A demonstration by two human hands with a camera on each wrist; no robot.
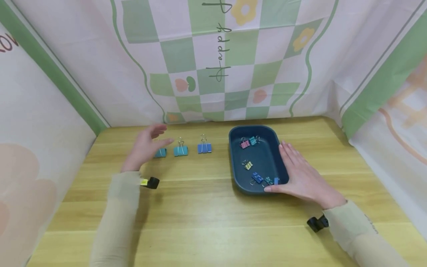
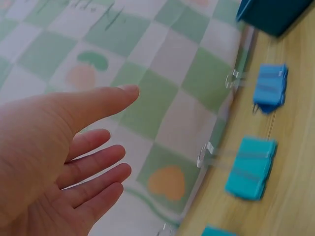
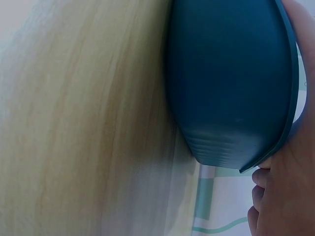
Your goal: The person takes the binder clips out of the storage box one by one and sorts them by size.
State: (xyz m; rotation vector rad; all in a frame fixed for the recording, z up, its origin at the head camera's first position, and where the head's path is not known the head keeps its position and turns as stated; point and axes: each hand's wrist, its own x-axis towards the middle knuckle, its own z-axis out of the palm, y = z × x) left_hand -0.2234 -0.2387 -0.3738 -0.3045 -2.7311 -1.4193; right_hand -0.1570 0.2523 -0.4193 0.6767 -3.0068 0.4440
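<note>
Fingers (image 2: 98,160) parted and empty, the left hand (image 1: 143,148) hovers nearest the leftmost teal binder clip (image 1: 161,152), the right hand (image 1: 305,180) well rightward, spread against the dark-blue tray (image 1: 263,159).

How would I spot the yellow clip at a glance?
On the wooden table, find the dark blue tray that the right hand touches. Inside, slightly left of centre, lies the small yellow clip. Only this one is yellow; its neighbours are pink, teal and blue.
</note>
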